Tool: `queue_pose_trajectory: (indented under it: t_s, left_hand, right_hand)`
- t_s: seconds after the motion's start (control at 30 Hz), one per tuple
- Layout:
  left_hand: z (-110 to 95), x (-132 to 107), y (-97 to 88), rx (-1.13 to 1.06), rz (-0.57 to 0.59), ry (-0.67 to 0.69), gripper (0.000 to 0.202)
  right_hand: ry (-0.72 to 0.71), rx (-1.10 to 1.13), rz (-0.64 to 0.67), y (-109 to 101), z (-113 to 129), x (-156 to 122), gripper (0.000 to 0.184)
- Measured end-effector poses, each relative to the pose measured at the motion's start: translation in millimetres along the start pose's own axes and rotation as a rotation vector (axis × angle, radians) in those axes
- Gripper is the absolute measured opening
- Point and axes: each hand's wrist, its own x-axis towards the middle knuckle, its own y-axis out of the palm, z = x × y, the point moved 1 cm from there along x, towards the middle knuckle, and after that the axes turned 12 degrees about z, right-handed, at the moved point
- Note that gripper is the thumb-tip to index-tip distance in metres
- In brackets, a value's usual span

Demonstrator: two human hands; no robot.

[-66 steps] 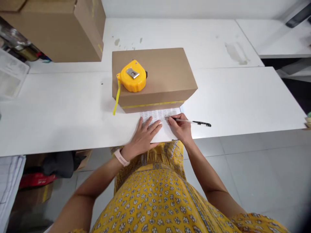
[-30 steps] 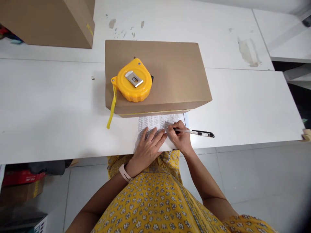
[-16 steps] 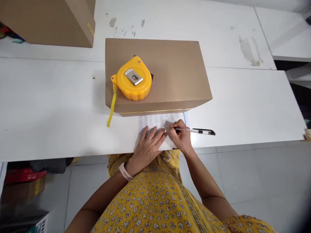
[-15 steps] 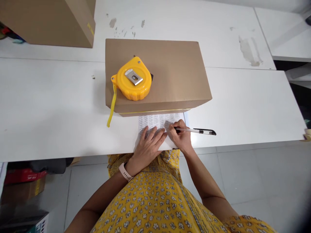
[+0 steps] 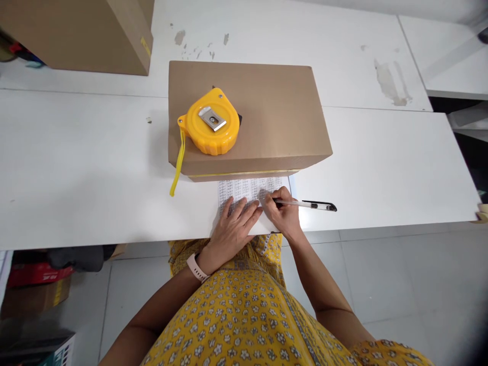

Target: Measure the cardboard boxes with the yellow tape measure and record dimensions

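A sheet of paper covered in small printed text lies at the near edge of the white table, partly tucked under a brown cardboard box. My left hand lies flat on the paper, fingers spread. My right hand is closed round a clear pen with a black cap, its tip on the paper. A yellow tape measure with a yellow strap rests on top of the box at its left.
A bigger cardboard box stands at the back left of the table. Stains mark the far tabletop. Under the table at the left are boxes and dark items. Grey tiled floor lies to the right.
The view tilted down and nearer after the earliest frame. Both hands have stayed on the paper; the pen has shifted only slightly.
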Motion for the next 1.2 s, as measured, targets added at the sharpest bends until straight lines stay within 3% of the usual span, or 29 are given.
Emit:
queue_pose_trajectory:
  t_s: [1.2]
  left_hand:
    - [-0.2, 0.3, -1.2, 0.003, -0.027, 0.005, 0.06]
  right_hand:
    - [0.007, 0.047, -0.022, -2.9, -1.4, 2.9, 0.026]
